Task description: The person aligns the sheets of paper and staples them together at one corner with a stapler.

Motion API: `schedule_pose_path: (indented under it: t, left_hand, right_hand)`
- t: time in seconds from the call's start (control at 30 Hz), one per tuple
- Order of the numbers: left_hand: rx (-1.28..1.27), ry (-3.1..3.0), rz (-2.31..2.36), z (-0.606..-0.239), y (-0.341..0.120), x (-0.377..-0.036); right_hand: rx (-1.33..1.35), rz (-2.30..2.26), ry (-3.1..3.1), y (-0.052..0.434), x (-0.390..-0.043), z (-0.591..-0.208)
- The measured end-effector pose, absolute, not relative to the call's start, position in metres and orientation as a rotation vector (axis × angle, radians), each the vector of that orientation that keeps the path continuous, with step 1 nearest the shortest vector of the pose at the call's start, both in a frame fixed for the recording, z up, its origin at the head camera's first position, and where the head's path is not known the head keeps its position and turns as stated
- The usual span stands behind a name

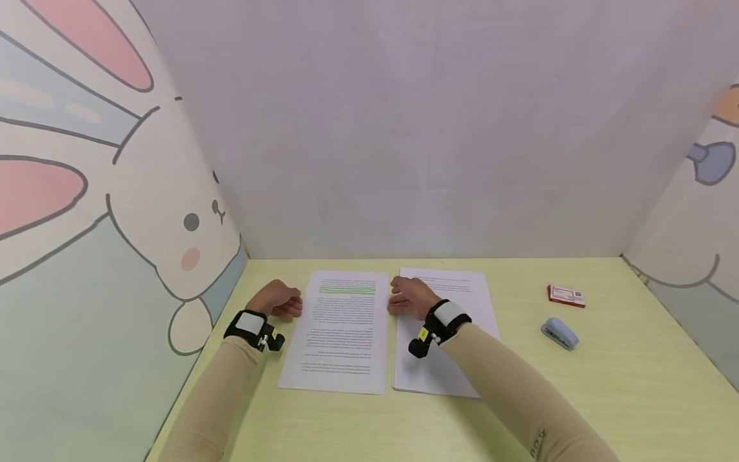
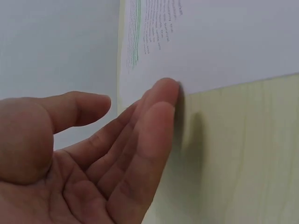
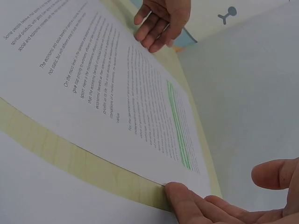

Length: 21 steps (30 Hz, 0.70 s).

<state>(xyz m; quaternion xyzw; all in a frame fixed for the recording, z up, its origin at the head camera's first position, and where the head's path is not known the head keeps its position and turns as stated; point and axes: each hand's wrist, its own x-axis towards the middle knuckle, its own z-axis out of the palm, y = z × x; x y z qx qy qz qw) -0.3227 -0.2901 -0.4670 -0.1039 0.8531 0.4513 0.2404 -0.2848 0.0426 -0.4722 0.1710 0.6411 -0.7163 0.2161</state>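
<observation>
A printed sheet of paper [image 1: 346, 327] with green highlighted lines lies flat on the table between both hands. At its left edge is my left hand [image 1: 278, 299]; in the left wrist view the fingers [image 2: 156, 126] are loosely bent, the thumb stands apart, and the fingertips are right at the paper's edge. My right hand [image 1: 411, 298] is at the sheet's right edge, over the gap beside a second stack of paper [image 1: 439, 366]. In the right wrist view its fingertips [image 3: 177, 191] meet the highlighted sheet's edge, thumb apart. Neither hand grips anything.
To the right on the table [image 1: 635, 366] lie a light blue stapler [image 1: 559, 333] and a small red and white box [image 1: 566, 296]. A pale wall [image 1: 433, 160] rises behind the table, and a panel with a cartoon rabbit [image 1: 167, 224] stands at the left.
</observation>
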Motion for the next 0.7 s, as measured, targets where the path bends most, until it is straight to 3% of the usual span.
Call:
schedule_pose_path:
  t: [0.33, 0.7]
  left_hand:
    - [-0.287, 2.341, 1.219, -0.472, -0.288, -0.322]
    - [-0.286, 2.333, 1.257, -0.476, -0.289, -0.322]
  right_hand:
    - [0.587, -2.044, 1.647, 0.038, -0.287, -0.477]
    - [0.309, -1.921, 1.792, 0.02, -0.285, -0.49]
